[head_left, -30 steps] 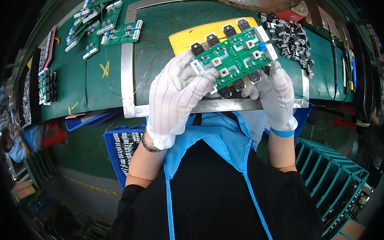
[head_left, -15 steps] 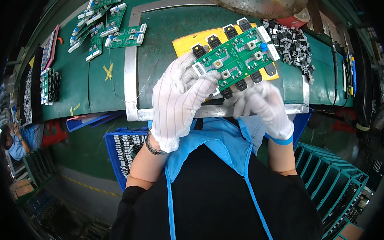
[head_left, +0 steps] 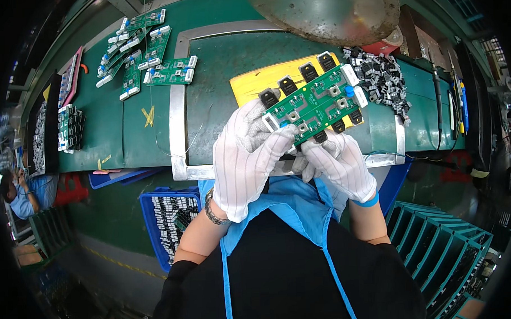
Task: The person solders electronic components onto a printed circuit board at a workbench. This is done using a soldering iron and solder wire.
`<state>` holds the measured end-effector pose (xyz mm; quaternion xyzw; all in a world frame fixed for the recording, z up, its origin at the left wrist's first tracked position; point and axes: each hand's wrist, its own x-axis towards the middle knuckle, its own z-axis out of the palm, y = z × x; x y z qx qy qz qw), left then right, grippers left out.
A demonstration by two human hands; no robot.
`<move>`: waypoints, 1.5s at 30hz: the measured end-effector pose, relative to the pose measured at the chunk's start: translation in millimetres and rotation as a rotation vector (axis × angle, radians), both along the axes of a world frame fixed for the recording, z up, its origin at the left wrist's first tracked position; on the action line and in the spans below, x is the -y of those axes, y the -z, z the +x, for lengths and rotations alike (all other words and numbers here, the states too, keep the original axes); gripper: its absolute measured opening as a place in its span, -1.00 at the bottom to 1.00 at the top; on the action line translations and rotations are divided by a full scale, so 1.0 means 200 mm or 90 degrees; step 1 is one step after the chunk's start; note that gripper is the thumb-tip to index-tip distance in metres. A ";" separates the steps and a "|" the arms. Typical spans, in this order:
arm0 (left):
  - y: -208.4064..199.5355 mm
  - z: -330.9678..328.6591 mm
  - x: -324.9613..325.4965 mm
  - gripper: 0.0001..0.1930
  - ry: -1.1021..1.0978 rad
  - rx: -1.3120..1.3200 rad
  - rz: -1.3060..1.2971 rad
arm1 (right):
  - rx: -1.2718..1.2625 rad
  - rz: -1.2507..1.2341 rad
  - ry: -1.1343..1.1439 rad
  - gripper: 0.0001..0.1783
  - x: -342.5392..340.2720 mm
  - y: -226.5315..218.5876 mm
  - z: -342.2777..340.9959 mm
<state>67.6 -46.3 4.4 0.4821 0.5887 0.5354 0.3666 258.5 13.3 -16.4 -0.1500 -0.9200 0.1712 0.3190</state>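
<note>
— See the green circuit board [head_left: 315, 104]? Both gloved hands have it up off the bench [head_left: 219, 76], over the yellow pad [head_left: 253, 81].

— How firm is the grip?

— The left hand [head_left: 250, 159] is closed round the board's near-left corner, fingers curled over the edge. The right hand [head_left: 337, 159] pinches the lower edge from beneath. Neither hand is open.

— What could go wrong?

— I'd say the board could tip. It's held only along one end and the lower edge, and the black parts [head_left: 289, 85] hanging off the far edge add weight out there. A slack pinch in those smooth gloves and it drops onto the pad, maybe bending those legs.

— Which way does it lie?

— Its long side runs from near-left up to far-right, the end with the white plug [head_left: 349, 74] pointing toward the heap of black parts [head_left: 382, 79]. Face up, tilted toward the person.
</note>
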 end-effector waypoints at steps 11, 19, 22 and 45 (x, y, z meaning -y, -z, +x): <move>0.03 -0.07 -0.02 -0.65 0.083 -0.162 0.065 | 0.007 -0.599 0.051 -0.64 0.03 -0.04 -0.02; 0.05 -0.06 -0.01 -0.72 0.084 -0.265 0.082 | 0.066 -0.304 0.034 -0.57 0.01 0.01 0.01; 0.07 -0.08 -0.02 -0.60 0.089 -0.316 0.122 | 0.051 -0.028 0.050 -0.60 -0.01 0.05 0.01; 0.06 -0.02 0.02 -0.46 0.044 0.204 -0.051 | -0.048 -0.786 0.139 -0.68 0.04 -0.03 -0.04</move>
